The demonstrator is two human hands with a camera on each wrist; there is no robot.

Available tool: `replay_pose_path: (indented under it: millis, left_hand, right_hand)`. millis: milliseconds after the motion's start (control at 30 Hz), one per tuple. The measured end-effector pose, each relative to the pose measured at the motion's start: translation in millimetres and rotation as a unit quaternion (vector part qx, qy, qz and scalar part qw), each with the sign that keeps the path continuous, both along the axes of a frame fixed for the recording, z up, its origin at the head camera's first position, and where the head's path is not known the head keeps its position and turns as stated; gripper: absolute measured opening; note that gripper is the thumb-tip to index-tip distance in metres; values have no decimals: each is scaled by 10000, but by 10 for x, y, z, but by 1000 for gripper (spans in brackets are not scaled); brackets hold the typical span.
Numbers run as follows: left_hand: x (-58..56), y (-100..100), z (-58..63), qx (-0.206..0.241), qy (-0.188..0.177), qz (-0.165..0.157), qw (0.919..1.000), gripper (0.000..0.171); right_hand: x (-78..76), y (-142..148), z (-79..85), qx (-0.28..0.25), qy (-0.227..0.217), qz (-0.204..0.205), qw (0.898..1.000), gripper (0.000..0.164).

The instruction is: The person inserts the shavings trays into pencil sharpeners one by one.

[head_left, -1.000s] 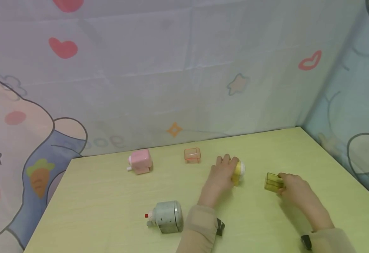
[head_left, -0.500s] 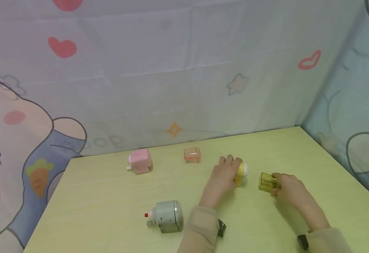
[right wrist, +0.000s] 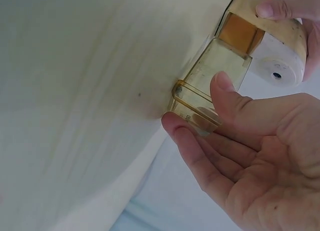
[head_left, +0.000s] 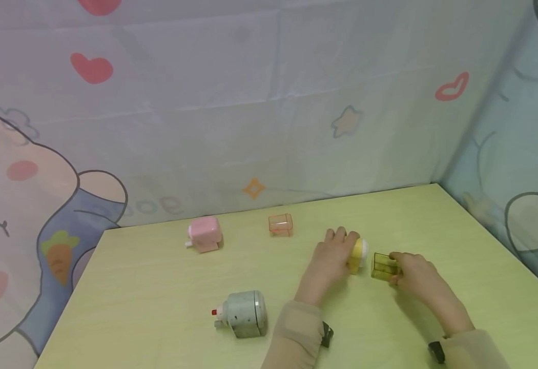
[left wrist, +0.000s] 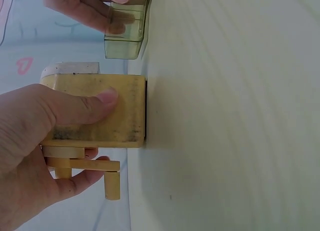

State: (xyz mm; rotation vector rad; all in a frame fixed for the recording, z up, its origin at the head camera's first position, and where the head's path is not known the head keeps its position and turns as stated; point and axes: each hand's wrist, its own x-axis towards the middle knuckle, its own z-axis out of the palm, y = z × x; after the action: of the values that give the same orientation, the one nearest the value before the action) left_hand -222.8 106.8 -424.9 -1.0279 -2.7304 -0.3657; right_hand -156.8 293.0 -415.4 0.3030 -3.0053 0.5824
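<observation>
The left hand holds a yellow and white block-shaped pencil sharpener, with its thumb on the flat yellow side. The right hand pinches a see-through yellow-green plastic box at its right end, between thumb and fingers. Both things are low over the pale yellow-green table.

The box is just to the right of the sharpener, with a small gap between them in the head view. The box's long side runs left to right, so its free end points at the sharpener. The right hand is nearer the box.

The right wrist view shows an orange-brown opening in the sharpener, and the box looks about lined up with it. The head view does not show that opening. The left wrist view shows a yellow crank, which the head view hides.

Farther out, a rounded grey sharpener lies near and left. A boxy pink sharpener is far left, and a see-through orange-pink plastic box is far, in the middle.
</observation>
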Motion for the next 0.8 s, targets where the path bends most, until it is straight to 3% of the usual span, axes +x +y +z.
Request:
replay_pose_path:
  millis: [800]
  left_hand:
    - [47,80,-5,-263,131,-36,9996,68]
  right_hand:
    - [-3,-65,-4,-38,-12,3,10000,46]
